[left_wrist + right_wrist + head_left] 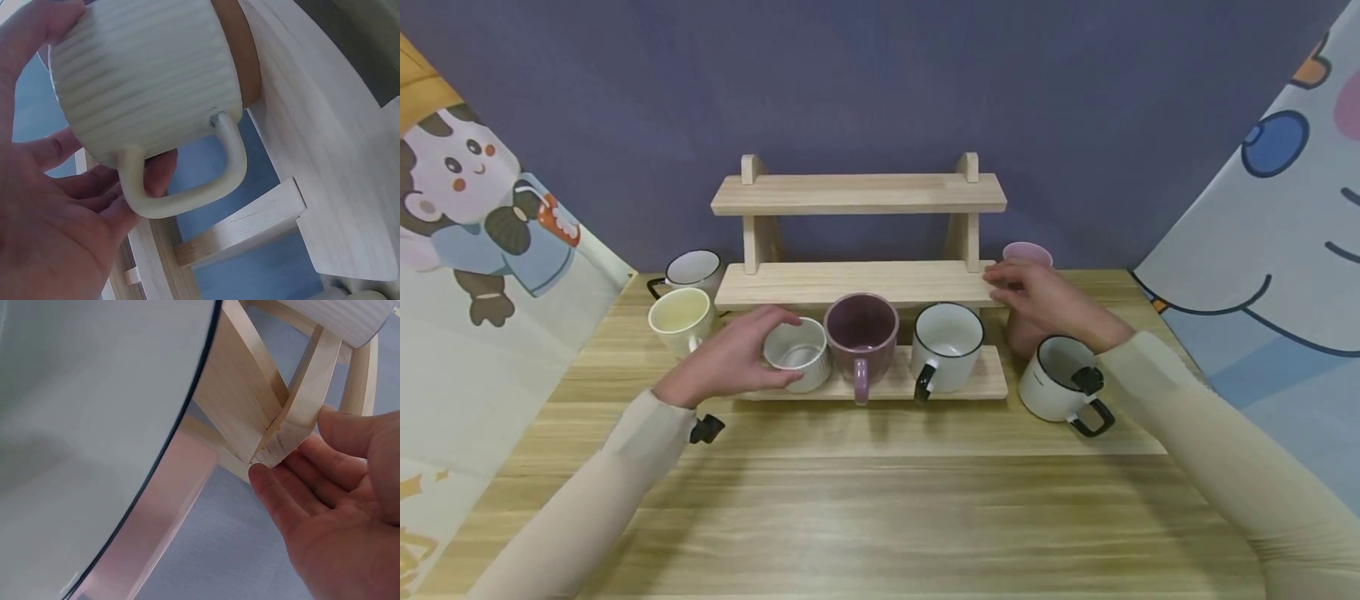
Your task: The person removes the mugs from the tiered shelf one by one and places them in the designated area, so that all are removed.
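A white ribbed mug [797, 354] stands at the left end of the shelf's lowest board, and my left hand [733, 352] grips it by its sides. In the left wrist view the mug [150, 69] shows its handle and a brown base; the fingers curl behind it. My right hand [1047, 304] holds the right end of the wooden shelf's [857, 283] middle board. In the right wrist view, thumb and fingertips pinch that board end [287, 440]. Beside the ribbed mug stand a purple mug [862, 346] and a white mug [951, 354] with a black rim.
At the left, a cream mug [681, 317] stands before a black-rimmed white mug [694, 271]. Under my right forearm is another white mug [1045, 387] with a black handle. A pink vessel [1028, 252] is partly hidden behind my right hand. A dark wall [865, 83] rises behind the shelf.
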Available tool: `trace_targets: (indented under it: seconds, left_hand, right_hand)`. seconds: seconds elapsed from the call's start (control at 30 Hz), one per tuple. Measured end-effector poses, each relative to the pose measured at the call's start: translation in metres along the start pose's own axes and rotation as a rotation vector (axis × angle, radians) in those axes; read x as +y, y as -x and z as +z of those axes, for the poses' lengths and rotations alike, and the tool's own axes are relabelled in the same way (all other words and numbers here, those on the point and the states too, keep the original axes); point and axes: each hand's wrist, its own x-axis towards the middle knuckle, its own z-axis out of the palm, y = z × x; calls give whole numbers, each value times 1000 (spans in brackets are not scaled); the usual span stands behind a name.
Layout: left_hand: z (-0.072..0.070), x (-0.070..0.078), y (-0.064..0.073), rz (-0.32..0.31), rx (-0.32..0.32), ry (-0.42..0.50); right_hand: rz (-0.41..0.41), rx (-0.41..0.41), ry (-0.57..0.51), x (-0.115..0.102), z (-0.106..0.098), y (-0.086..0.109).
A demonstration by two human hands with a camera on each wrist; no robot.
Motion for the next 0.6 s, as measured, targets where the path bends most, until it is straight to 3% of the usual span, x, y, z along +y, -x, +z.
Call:
trace_targets:
  seconds: [0.23, 0.6]
  left_hand:
    - [2, -2, 4, 38, 35, -20]
    - [-1, -4, 8, 40, 62, -38]
  right_hand:
    - [-4, -8, -4, -1, 0, 0]
    - [10, -15, -9, -1, -1, 0]
